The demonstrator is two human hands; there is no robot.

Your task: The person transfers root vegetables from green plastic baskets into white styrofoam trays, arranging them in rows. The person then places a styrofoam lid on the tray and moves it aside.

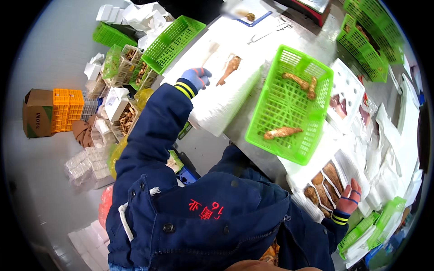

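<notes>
My left hand (196, 78), in a blue fingertipless glove, is over the left edge of a stack of white sheets (234, 98). Its fingers are bent, and their undersides are hidden. Just right of it, one brown long-stemmed mushroom (230, 69) lies on the top sheet. My right hand (349, 199), in a reddish fingertipless glove, has its fingers apart beside a white foam box (298, 199). Inside that box lie several large mushrooms (320, 186) with white strips between them. Between my hands, a green plastic basket (254, 130) holds mushrooms (283, 132) at its near and far ends.
A blue-rimmed tray (260, 21) is at the table's far end. A perforated foam lid (342, 78) lies right of the basket. On the left stand another green basket (173, 44), orange crates (67, 110) and a cardboard box (36, 113). Green crates (364, 50) stand far right.
</notes>
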